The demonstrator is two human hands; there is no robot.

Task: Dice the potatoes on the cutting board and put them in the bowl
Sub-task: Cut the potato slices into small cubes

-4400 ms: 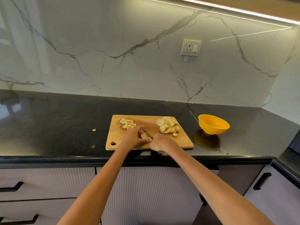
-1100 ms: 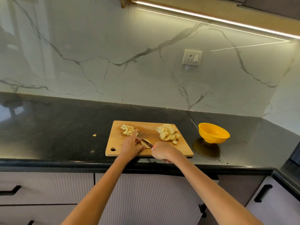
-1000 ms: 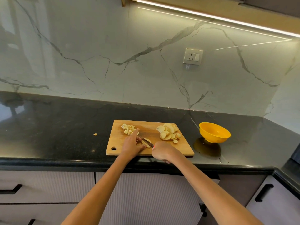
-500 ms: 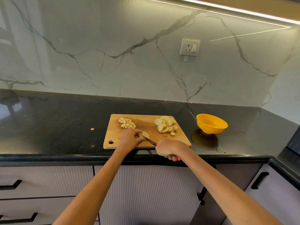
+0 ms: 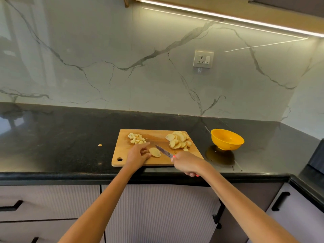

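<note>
We looked down on a wooden cutting board point(image 5: 122, 151) lying on a black stone counter point(image 5: 61, 137), near its front edge. Our left hand point(image 5: 137, 155) rested on the board with its fingers curled over the left end of a single potato slice point(image 5: 155, 152), holding it flat against the wood. Our right hand point(image 5: 186, 163) was clenched around the handle of a knife point(image 5: 163, 151), whose red grip showed only at the edges of the fist. The blade ran up and to the left from that fist, its tip just beyond the slice; from this angle we could not tell whether the edge was touching the slice or only passing beside it.

At the far left of the board sat a small heap of diced potato point(image 5: 137, 138). At the far right lay a pile of uncut potato slices point(image 5: 178, 142), overlapping one another, with one small piece apart at the pile's near side. A yellow bowl point(image 5: 227, 139) stood on the counter to the right of the board, apart from it, and we saw no potato inside. One stray potato bit point(image 5: 99, 145) lay on the counter to the left of the board. Behind the counter rose a marble-patterned wall with a white wall socket point(image 5: 203, 59), and pale cabinet fronts point(image 5: 157, 216) with dark handles ran below.
</note>
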